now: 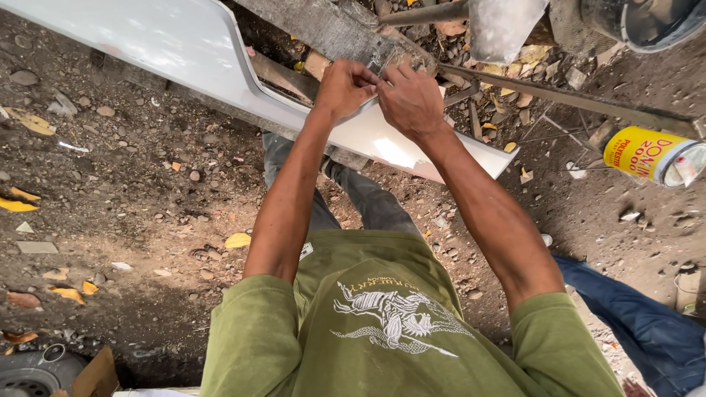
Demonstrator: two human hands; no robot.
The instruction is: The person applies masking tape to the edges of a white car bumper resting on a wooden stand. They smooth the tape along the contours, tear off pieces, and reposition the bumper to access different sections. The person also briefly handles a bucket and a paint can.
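Observation:
A long white curved panel (184,51) lies slanted across the dirt, resting on weathered wooden planks (331,33). My left hand (344,88) and my right hand (410,99) meet fingertip to fingertip just above the panel's upper edge, beside the end of the grey plank. Both hands have their fingers curled in and pinched together. I see nothing between the fingertips, and anything small there is hidden by the fingers. My green shirt (382,323) and grey trousers (368,198) fill the bottom middle.
A yellow tin can (647,154) lies on its side at the right, beyond a long rusty metal bar (573,99). A dark bucket (654,22) stands at top right, blue cloth (640,323) lies lower right, and a tyre (29,371) and cardboard (95,375) lower left. Stones and leaves litter the ground.

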